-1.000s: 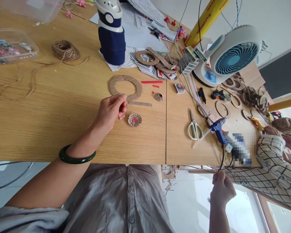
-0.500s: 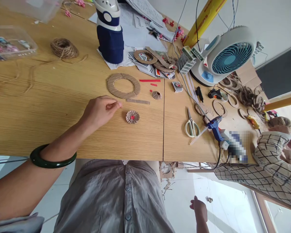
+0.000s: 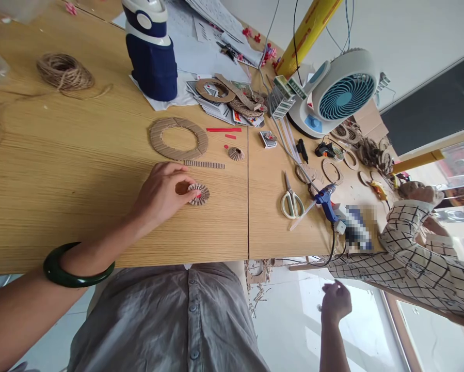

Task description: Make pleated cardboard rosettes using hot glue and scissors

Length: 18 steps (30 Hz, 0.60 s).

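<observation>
My left hand (image 3: 164, 194), with a dark green bangle (image 3: 79, 264) at its wrist, has thumb and index finger closed on the left edge of a pleated cardboard rosette (image 3: 201, 195) with a red centre. The rosette is at table level. Just above are a ridged cardboard strip (image 3: 204, 165) and a flat cardboard ring (image 3: 159, 142). A cone-shaped pleated piece (image 3: 236, 153), a red dot (image 3: 226, 146) and red strips (image 3: 224, 130) lie farther right. My right hand (image 3: 337, 302) hangs off the table over the floor, fingers curled; what they hold, if anything, is hidden.
To the right lie scissors (image 3: 291, 201), a blue glue gun (image 3: 326, 201) with its cable, and a small box (image 3: 268, 139). A fan (image 3: 344, 98), a navy bottle (image 3: 152, 67) and a twine ball (image 3: 65, 72) stand farther back. A person in a checked sleeve (image 3: 405, 222) sits at right.
My left hand has moved down beside the strip and its thumb and finger have closed on the rosette. My right hand has risen, fingers more curled. The view has shifted right.
</observation>
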Tool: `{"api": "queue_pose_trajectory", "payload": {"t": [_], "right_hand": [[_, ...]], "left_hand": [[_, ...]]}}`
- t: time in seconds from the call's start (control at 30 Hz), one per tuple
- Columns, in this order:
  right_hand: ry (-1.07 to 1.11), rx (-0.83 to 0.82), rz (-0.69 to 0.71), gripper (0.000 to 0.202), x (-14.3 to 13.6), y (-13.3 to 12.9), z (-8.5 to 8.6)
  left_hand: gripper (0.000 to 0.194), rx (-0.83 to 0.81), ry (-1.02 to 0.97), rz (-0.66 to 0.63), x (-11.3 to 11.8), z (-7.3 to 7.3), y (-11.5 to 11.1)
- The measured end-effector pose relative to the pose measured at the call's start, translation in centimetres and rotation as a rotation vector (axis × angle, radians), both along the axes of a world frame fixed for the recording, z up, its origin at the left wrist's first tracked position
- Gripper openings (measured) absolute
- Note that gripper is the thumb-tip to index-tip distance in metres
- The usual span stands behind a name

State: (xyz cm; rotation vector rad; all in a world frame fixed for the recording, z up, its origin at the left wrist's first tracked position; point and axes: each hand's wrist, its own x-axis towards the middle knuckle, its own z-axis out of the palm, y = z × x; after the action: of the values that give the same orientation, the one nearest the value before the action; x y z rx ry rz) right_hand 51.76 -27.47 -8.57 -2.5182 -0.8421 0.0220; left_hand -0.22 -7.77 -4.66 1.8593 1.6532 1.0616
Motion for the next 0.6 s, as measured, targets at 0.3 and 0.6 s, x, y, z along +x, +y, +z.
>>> {"api": "queue_pose_trajectory", "payload": {"t": [0.3, 0.6], "right_hand": [[-0.019, 0.24, 0.633, 0.03, -10.7, 14.2, 7.5], [-0.085, -0.052, 0.712, 0.036, -14.7, 22.1, 7.0]], "left_hand": [[0.037, -0.436, -0.692, -0.056, 2.0, 2.8, 0.1], [0.039, -0.589, -0.939, -0.082, 3.6, 3.1, 1.6]]}}
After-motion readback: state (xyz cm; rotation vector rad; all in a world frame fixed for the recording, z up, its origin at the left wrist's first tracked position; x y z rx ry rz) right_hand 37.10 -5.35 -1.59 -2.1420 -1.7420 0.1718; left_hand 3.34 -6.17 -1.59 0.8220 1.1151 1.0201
